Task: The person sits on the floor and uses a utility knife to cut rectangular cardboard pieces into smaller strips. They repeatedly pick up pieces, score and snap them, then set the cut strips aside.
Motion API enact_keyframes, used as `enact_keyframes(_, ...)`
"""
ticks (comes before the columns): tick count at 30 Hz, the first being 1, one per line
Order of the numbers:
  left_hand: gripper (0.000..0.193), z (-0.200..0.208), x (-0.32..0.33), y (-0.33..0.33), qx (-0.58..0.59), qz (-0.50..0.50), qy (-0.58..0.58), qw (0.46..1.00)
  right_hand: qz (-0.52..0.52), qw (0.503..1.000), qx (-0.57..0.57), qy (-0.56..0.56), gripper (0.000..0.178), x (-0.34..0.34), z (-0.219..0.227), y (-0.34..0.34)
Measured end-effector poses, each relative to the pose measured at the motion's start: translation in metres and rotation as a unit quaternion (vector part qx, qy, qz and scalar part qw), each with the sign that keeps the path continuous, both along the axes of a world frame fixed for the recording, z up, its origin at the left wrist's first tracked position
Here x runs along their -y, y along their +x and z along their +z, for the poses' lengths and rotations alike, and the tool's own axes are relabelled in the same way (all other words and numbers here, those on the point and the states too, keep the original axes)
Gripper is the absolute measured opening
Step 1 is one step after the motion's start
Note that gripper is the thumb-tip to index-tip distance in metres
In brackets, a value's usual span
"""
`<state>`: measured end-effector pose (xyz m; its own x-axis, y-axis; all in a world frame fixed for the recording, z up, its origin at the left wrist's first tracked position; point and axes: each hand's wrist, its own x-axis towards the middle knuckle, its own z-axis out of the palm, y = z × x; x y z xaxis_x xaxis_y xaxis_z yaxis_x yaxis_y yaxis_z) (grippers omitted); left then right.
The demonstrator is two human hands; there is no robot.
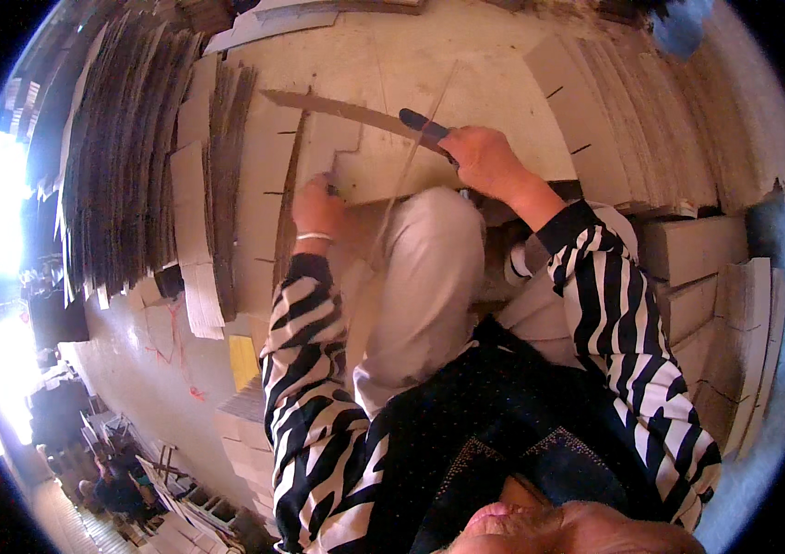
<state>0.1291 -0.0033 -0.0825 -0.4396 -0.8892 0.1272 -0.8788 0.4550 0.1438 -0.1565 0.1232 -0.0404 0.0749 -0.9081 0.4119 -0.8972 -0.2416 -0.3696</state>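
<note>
My right hand (483, 157) grips the dark handle of a long knife (346, 111), whose blade runs left across a pale cardboard sheet (503, 92) lying flat in front of me. My left hand (317, 208) presses on a smaller notched piece of cardboard (369, 162) at the sheet's near edge, fingers curled over its corner. A white bracelet sits on the left wrist. My knee in light trousers (420, 277) rises between both forearms, which wear black-and-white striped sleeves.
Tall stacks of cut cardboard (134, 166) stand on edge at the left. Fanned slotted sheets (632, 120) lie at the right, with boxed stacks (706, 277) below them. A concrete floor (143, 360) stretches to the lower left, where other people sit far off.
</note>
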Motion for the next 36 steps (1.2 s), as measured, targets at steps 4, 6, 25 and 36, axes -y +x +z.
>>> enact_keyframes(4, 0.025, 0.007, 0.032, 0.022, -0.06, 0.063, -0.036, 0.996, 0.029, 0.999, -0.005, -0.015, 0.028, 0.004, 0.003, 0.01)
enact_keyframes(6, 0.02, 0.007, 0.036, 0.039, -0.262, 0.107, 0.06, 0.957, 0.05, 0.998, 0.007, -0.038, 0.028, 0.012, -0.006, 0.025)
enact_keyframes(25, 0.044, 0.075, -0.005, 0.011, -0.338, -0.02, 0.277, 0.899, -0.155, 0.966, -0.033, 0.203, 0.025, 0.043, -0.015, -0.038)
enact_keyframes(36, 0.04, -0.013, -0.082, 0.036, -0.619, 0.045, 0.219, 0.753, -0.438, 0.857, -0.181, 0.203, 0.054, -0.151, -0.012, -0.135)
